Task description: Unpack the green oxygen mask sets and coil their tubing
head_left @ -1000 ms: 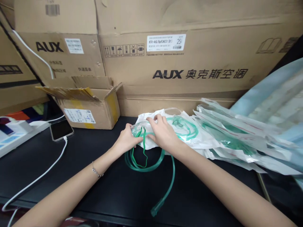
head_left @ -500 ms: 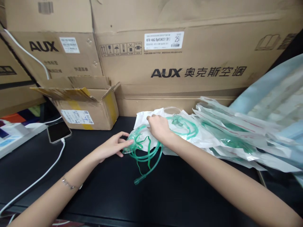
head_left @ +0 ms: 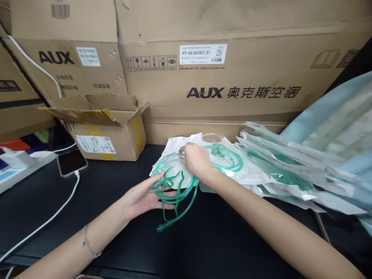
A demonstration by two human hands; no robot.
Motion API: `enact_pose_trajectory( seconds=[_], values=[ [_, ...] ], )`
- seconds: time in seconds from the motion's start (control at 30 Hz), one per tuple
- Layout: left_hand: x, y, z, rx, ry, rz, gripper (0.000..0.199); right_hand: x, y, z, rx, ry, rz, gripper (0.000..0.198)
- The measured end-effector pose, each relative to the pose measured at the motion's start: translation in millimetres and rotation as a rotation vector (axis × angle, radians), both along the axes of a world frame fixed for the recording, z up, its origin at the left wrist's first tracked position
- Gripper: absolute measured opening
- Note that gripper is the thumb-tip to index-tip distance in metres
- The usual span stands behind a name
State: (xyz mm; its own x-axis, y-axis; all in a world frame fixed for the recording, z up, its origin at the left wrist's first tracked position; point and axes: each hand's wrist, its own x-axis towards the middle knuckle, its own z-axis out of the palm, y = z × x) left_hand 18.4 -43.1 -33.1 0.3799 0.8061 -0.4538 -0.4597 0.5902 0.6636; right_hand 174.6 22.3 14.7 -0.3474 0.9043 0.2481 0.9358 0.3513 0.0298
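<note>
And across the back it's cardboard [head_left: 247,73] wall to wall, "AUX" printed twice, a white label [head_left: 202,54] high in the middle and a row of icons [head_left: 151,62] beside it! In front, on the left, sits a carton [head_left: 122,141], flaps up, yellow tape down its side, a label of its own on the front. Just left of that, the phone [head_left: 71,162], dark-screened, flat on the black table [head_left: 226,236], cable [head_left: 77,178] plugged in and curling towards the near edge. Beyond it, the white power strip [head_left: 43,159], something orange [head_left: 17,144] behind. Far right, pale blue fabric [head_left: 314,110] slopes down!
</note>
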Motion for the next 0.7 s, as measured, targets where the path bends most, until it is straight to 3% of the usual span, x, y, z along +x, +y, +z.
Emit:
enact_pose_trajectory(
  seconds=[0.1, 0.23, 0.33, 0.57, 0.7],
  values=[
    [9.4, 0.0, -2.3, -0.013, 0.018, 0.165, 0.022, -2.2, -6.3, 0.3, -0.001, -0.018, 0.083, 0.028],
    [13.6, 6.2, -1.4, -0.058, 0.105, 0.294, 0.013, 1.6, -18.3, -4.5, 0.032, -0.071, 0.333, 0.033],
    [15.6, 10.1, -1.0, 0.028, 0.095, 0.39, 0.01, 8.4, -27.1, -8.9, 0.057, -0.009, 0.461, 0.032],
    [22.0, 18.2, -1.0, 0.152, 0.129, 0.551, 0.014, 9.7, -40.4, -13.3, 0.089, 0.073, 0.484, 0.037],
    [22.5, 22.8, 0.3, 0.229, 0.131, 0.671, 0.02, 13.2, -47.2, -23.6, 0.06, 0.177, 0.557, 0.059]
  ],
)
